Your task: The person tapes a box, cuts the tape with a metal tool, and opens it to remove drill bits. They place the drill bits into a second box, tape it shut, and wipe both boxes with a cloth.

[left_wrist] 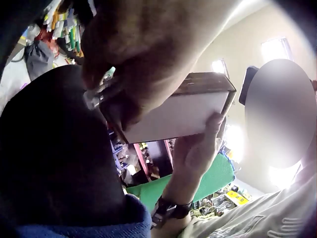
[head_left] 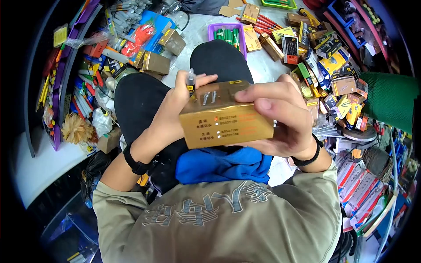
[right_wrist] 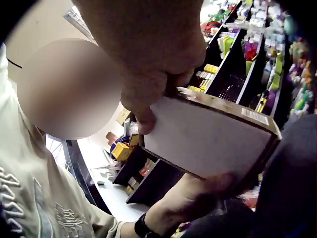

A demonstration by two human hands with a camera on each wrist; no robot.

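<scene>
A gold-brown cardboard box (head_left: 228,127) is held between both hands above the lap, its printed side facing the head camera. My right hand (head_left: 291,116) grips its right end, with fingers over the top. My left hand (head_left: 169,109) is at the box's left end and holds a small clear-tipped tube with a dark and yellow label (head_left: 191,83) upright. In the left wrist view, the left hand (left_wrist: 148,54) partly covers the box's pale underside (left_wrist: 173,119). The right wrist view shows the right hand (right_wrist: 148,59) at one end of the pale face (right_wrist: 198,139).
A blue cloth (head_left: 223,164) lies on the lap between dark-covered knees (head_left: 221,61). Beyond stands a purple basket (head_left: 210,33) with green items. Small boxes (head_left: 291,48) are heaped at right, packaged goods (head_left: 171,41) at left, and a green mesh roll (head_left: 390,96) is at far right.
</scene>
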